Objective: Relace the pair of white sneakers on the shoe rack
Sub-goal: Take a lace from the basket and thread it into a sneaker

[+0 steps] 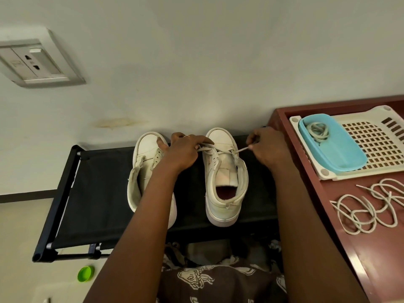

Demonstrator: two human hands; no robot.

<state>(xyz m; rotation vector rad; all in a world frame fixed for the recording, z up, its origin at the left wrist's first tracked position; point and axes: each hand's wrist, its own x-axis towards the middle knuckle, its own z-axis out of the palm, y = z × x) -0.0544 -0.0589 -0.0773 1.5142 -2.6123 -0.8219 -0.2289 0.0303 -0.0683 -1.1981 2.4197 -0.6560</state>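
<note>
Two white high-top sneakers stand toes-away on the black fabric shoe rack (pixel 91 193). The left sneaker (pixel 146 154) has no lace and is partly hidden by my left forearm. A white lace (pixel 220 150) runs across the lowest eyelets of the right sneaker (pixel 225 171). My left hand (pixel 183 152) pinches the lace's left end beside the toe. My right hand (pixel 267 147) pinches the right end, and the lace is pulled taut between them.
A dark red table (pixel 341 232) stands to the right, with a loose white lace (pixel 367 209), a white perforated tray (pixel 376 141) and a blue tub (pixel 336 154) holding another coiled lace. A green lid (pixel 85 274) lies on the floor. A wall socket (pixel 32 62) is upper left.
</note>
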